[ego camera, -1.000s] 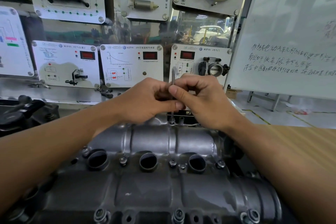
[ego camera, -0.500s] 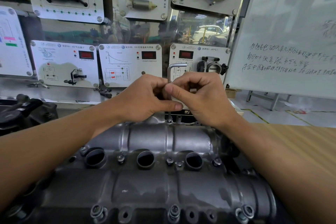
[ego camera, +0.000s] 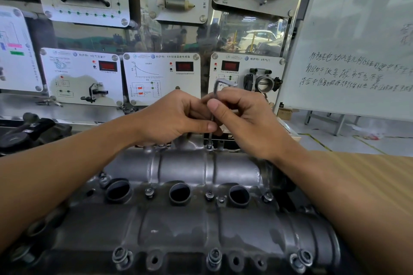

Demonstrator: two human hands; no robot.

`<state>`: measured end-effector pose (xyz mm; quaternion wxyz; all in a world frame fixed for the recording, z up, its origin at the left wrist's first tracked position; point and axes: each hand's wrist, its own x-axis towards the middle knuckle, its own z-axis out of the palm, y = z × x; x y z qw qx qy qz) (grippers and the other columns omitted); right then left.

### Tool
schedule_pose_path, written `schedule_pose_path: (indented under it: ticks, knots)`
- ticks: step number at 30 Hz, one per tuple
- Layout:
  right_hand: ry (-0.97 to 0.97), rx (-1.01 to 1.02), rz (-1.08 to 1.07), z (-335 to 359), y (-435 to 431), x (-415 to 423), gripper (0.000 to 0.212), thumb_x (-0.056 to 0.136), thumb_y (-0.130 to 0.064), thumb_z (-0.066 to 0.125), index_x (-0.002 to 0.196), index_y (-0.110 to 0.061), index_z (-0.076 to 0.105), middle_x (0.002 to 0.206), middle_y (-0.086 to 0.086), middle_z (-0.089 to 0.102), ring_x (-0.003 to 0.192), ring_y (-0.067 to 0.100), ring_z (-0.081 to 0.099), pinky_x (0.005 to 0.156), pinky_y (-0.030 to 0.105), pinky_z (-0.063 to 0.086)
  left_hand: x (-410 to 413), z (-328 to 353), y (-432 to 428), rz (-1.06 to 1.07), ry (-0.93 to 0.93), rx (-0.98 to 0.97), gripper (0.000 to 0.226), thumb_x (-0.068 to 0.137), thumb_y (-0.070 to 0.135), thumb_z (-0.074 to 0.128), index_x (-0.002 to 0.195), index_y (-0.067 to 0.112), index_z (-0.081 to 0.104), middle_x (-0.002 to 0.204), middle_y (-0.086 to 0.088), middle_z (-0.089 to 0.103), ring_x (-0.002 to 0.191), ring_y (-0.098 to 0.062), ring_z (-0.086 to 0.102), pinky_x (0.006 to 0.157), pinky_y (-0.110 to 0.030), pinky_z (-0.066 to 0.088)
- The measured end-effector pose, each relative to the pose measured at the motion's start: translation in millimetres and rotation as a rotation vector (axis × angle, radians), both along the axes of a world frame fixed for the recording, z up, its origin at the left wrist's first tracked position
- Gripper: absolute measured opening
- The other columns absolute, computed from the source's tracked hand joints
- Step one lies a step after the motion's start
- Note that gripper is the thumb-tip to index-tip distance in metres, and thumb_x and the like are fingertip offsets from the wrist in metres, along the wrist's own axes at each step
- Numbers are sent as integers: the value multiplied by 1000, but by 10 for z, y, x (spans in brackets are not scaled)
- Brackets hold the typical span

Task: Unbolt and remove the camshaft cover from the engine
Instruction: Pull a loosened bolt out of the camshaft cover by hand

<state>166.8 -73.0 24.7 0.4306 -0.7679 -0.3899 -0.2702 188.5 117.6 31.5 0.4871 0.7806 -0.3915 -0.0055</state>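
Key's short arm swung right: pinch the hex key (ego camera: 212, 105) with both hands (ego camera: 178, 116), upright in the far bolt (ego camera: 209, 146).

whiteboard (ego camera: 357, 35) with handwriting, sensor display panels (ego camera: 162, 78), wooden tabletop (ego camera: 368, 176)

The camshaft cover (ego camera: 185, 169) is cast metal — dull grey, matt, faintly grainy, with a soft sheen along its rounded ribs. Its bolts (ego camera: 214, 257) look like brighter, smoother steel. The hex key (ego camera: 216, 94) is plain dark metal. The tabletop (ego camera: 366, 176) shows pale wood grain — smooth, satin. The whiteboard (ego camera: 357, 29) is glossy.
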Motion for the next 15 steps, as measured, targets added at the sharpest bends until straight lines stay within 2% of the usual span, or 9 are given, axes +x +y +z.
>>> schedule_pose_path:
  ticks: [2, 4, 6, 8, 10, 11, 13, 15]
  knots:
    - [-6, 84, 2, 6, 7, 0, 12, 91, -11, 70, 95, -2, 75, 81, 10, 73, 73, 24, 69, 65, 38, 59, 2, -6, -35, 56, -56, -25, 26, 72, 23, 79, 95, 11, 78, 92, -12, 78, 93, -29, 74, 91, -49, 57]
    - [34, 173, 18, 12, 13, 11, 9, 84, -8, 76, 90, -1, 76, 80, 14, 75, 73, 33, 71, 69, 46, 60, 23, -19, -65, 108, -107, -29, 39, 65, 29, 82, 92, 2, 74, 85, -21, 74, 80, -25, 71, 80, -44, 59]
    - [57, 197, 24, 12, 22, 18, 9, 81, -5, 78, 88, 0, 75, 79, 15, 75, 72, 35, 71, 69, 45, 60, 26, -18, -83, 127, -102, -31, 49, 61, 32, 83, 94, -2, 71, 88, -27, 70, 78, -24, 66, 77, -42, 59]
    - [68, 187, 33, 13, 23, 18, 8, 81, -5, 78, 87, -1, 75, 77, 18, 73, 70, 38, 68, 65, 42, 58, 26, -22, -91, 110, -87, -37, 40, 61, 31, 83, 90, 6, 74, 87, -22, 73, 78, -21, 66, 76, -35, 59]
    - [71, 179, 38, 13, 24, 13, 8, 81, -6, 79, 85, 0, 74, 73, 23, 70, 65, 40, 62, 58, 41, 54, 21, -30, -105, 90, -105, -47, 23, 61, 30, 83, 78, 17, 74, 74, -7, 73, 70, -13, 64, 67, -23, 56]
    - [70, 172, 34, 11, 28, 10, 10, 81, -6, 79, 83, 2, 73, 72, 24, 68, 61, 38, 59, 56, 42, 51, 21, -42, -114, 83, -123, -46, 19, 62, 29, 83, 74, 19, 73, 71, -4, 72, 66, -13, 65, 65, -22, 56]
    - [67, 147, 28, 16, 41, 4, 13, 84, -6, 76, 79, 5, 71, 69, 24, 66, 58, 30, 55, 56, 43, 49, 36, -51, -114, 82, -158, -33, 21, 66, 28, 82, 79, 15, 73, 78, -10, 75, 73, -27, 70, 70, -32, 60]
    - [64, 104, 33, 25, 38, -2, 14, 89, -6, 71, 80, 6, 71, 70, 21, 66, 62, 28, 59, 58, 44, 51, 29, -39, -79, 11, -113, -38, 15, 74, 25, 78, 88, 20, 76, 90, -10, 77, 88, -26, 74, 78, -30, 60]
